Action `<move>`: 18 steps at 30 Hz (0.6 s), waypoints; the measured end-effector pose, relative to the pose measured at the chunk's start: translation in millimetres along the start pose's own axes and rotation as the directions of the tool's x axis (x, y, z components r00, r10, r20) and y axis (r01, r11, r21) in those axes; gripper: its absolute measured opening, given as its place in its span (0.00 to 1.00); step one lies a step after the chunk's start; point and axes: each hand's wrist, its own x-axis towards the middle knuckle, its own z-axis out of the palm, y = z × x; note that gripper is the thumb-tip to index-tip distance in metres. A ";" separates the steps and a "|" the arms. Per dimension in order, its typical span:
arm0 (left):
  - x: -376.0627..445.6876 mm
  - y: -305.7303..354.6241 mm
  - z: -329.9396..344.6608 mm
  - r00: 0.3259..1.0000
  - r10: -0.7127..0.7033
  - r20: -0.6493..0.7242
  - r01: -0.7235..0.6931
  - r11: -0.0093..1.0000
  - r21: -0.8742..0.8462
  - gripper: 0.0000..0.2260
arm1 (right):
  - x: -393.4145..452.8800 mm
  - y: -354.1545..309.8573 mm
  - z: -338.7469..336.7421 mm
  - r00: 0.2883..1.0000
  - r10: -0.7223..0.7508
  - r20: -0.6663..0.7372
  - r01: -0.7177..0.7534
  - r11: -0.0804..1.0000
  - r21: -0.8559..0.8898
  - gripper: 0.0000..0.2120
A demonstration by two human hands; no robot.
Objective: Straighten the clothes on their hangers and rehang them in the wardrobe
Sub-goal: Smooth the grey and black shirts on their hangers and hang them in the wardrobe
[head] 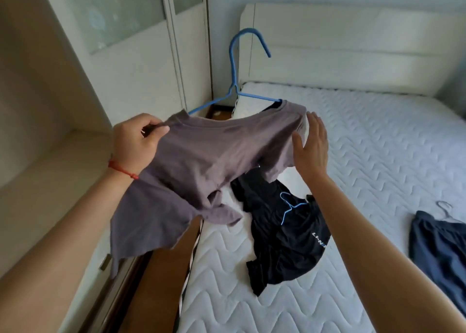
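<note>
Two hands, three garments and three hangers were visible. The left hand [137,141], with a red string at its wrist, pinched the left shoulder of a grey T-shirt [191,171] between curled fingers and thumb. The right hand [311,147] was spread, fingers straight, its palm against the shirt's right shoulder. The grey T-shirt was held in the air above the left edge of the bed [378,136], draped over a blue hanger [235,80] whose hook rose above the collar; the shirt's hem hung crumpled toward the near left.

On the mattress, directly below the raised shirt and near the bed's left edge, lay one black T-shirt [285,244], rumpled, with white lettering and a second blue hanger [290,206] partly showing at its neck. At the bed's right edge lay one dark blue garment [438,252] with a pale hanger hook [445,208] protruding from its top, well apart from the black shirt.

One white padded headboard [353,50] stood at the far end. Two frosted-glass door panels [141,30] stood to the left of the bed.
</note>
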 end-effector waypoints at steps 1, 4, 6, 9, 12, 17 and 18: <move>5.3 4.0 -16.2 1.000 0.022 -0.017 -0.022 1.000 -0.009 0.11 | 1.2 -14.6 -8.5 0.998 -0.035 -0.043 0.034 0.999 -0.019 0.26; 20.5 22.6 -58.0 0.997 0.072 -0.035 -0.074 0.995 -0.062 0.06 | 2.5 -55.7 -35.8 0.982 -0.124 -0.145 0.119 0.992 -0.045 0.25; 27.2 42.6 -82.8 0.994 0.100 -0.032 -0.103 0.989 -0.110 0.08 | 1.2 -79.0 -56.2 0.966 -0.176 -0.187 0.162 0.983 -0.088 0.24; 35.9 70.9 -106.4 0.992 0.126 -0.021 -0.128 0.977 -0.169 0.13 | -4.4 -105.9 -90.1 0.946 -0.229 -0.231 0.196 0.968 -0.159 0.23; 43.8 91.2 -116.3 0.984 0.168 -0.053 -0.175 0.965 -0.195 0.04 | -16.3 -121.7 -127.3 0.928 -0.241 -0.284 0.197 0.964 -0.176 0.21; 35.2 138.3 -126.7 0.972 0.223 -0.071 -0.234 0.944 -0.231 0.07 | -48.3 -133.6 -202.5 0.852 -0.258 -0.455 0.168 0.959 -0.230 0.14; 30.9 148.4 -127.6 0.972 0.227 -0.067 -0.236 0.941 -0.242 0.07 | -56.3 -135.1 -217.7 0.845 -0.256 -0.469 0.160 0.959 -0.235 0.14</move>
